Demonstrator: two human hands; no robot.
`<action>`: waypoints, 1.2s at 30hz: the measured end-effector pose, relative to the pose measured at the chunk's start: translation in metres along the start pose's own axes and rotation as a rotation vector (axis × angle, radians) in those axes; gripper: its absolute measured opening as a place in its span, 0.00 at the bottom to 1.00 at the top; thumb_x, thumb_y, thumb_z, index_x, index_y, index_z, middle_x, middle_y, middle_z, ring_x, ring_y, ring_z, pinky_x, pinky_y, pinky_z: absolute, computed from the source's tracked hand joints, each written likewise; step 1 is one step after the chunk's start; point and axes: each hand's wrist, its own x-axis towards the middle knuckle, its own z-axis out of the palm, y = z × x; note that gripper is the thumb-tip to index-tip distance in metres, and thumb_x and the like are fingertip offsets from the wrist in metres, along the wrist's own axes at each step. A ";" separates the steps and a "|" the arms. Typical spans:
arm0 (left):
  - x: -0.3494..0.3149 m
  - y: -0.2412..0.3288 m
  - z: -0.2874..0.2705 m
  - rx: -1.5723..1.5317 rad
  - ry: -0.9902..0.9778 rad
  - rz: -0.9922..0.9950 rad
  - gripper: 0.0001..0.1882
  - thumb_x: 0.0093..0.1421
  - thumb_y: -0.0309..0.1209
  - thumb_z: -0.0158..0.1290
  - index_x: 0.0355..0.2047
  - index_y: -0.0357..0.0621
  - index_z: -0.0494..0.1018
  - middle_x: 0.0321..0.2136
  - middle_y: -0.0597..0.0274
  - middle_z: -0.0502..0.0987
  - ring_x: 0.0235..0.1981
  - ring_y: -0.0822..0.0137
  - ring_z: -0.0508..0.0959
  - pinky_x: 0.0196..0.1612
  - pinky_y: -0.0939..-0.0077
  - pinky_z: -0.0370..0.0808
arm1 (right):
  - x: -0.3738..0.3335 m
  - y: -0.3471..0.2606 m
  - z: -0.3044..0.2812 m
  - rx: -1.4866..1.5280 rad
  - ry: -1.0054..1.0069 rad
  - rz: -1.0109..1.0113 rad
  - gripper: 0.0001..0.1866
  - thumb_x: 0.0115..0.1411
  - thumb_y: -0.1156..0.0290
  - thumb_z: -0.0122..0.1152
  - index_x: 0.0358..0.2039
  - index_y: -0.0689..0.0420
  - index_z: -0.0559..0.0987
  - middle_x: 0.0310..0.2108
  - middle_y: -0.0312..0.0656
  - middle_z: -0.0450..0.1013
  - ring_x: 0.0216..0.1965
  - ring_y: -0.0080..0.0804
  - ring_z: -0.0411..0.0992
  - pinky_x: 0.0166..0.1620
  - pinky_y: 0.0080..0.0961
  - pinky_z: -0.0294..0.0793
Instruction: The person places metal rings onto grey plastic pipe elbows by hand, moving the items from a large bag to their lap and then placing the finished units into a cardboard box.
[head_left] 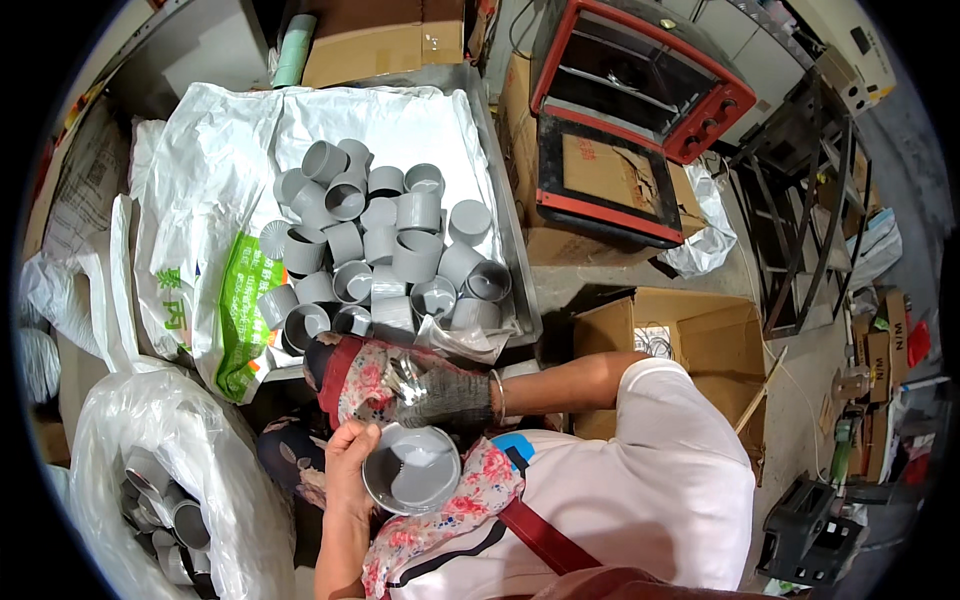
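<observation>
Low in front of my body, my left hand (348,452) pinches the rim of a round grey plastic pipe fitting (412,480), its open mouth facing up. Just above it is my right hand (445,395) in a dark grey glove, reaching across from the right with fingers curled. Something shiny shows at the gloved fingertips, over my flowered apron (365,375); I cannot make out what it is. Beyond both hands, a heap of similar grey fittings (415,255) lies on a white plastic sheet (430,125) in a metal tray (512,250).
A clear plastic bag (240,480) holding more grey fittings stands at the left. To the right are an open cardboard box (700,310) and a red toaster oven (690,70) with its door down. A black metal rack (800,200) stands farther right.
</observation>
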 end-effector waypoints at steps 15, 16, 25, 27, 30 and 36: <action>-0.009 0.006 -0.018 0.997 -0.225 0.470 0.09 0.46 0.28 0.57 0.17 0.36 0.70 0.15 0.62 0.69 0.17 0.70 0.67 0.22 0.77 0.62 | -0.009 0.053 -0.373 -1.659 0.413 0.400 0.16 0.53 0.60 0.45 0.40 0.51 0.72 0.22 0.48 0.69 0.24 0.45 0.69 0.27 0.39 0.67; -0.008 0.006 -0.015 0.906 -0.200 0.407 0.09 0.47 0.28 0.57 0.17 0.35 0.69 0.15 0.62 0.69 0.18 0.71 0.66 0.23 0.78 0.62 | -0.013 0.065 -0.424 -1.825 0.428 0.495 0.16 0.54 0.60 0.44 0.40 0.51 0.72 0.22 0.48 0.70 0.25 0.45 0.69 0.27 0.39 0.67; -0.041 0.003 0.021 0.595 0.198 -0.077 0.09 0.52 0.28 0.52 0.31 0.35 0.72 0.25 0.69 0.72 0.28 0.79 0.68 0.33 0.82 0.67 | -0.048 0.227 -0.664 -1.590 0.145 1.206 0.21 0.52 0.56 0.44 0.41 0.57 0.73 0.41 0.48 0.70 0.41 0.45 0.68 0.45 0.35 0.66; -0.042 0.000 0.010 0.542 0.189 0.002 0.08 0.52 0.28 0.51 0.30 0.35 0.71 0.24 0.69 0.71 0.28 0.79 0.68 0.33 0.82 0.67 | -0.046 0.244 -0.667 -1.582 0.104 1.192 0.20 0.52 0.58 0.45 0.41 0.58 0.72 0.40 0.47 0.70 0.40 0.43 0.68 0.44 0.33 0.66; -0.027 -0.008 -0.011 0.302 0.093 0.173 0.08 0.53 0.29 0.50 0.31 0.36 0.70 0.25 0.70 0.70 0.29 0.80 0.66 0.32 0.84 0.65 | -0.030 0.244 -0.652 -1.569 0.181 1.096 0.19 0.53 0.61 0.46 0.42 0.58 0.71 0.40 0.45 0.69 0.39 0.39 0.69 0.42 0.30 0.67; -0.022 -0.031 -0.013 0.216 0.118 0.223 0.08 0.57 0.32 0.48 0.30 0.39 0.71 0.20 0.77 0.67 0.22 0.86 0.62 0.23 0.89 0.60 | -0.010 0.138 -0.579 -1.024 0.475 0.803 0.17 0.54 0.67 0.48 0.43 0.60 0.69 0.39 0.43 0.69 0.36 0.33 0.69 0.39 0.24 0.68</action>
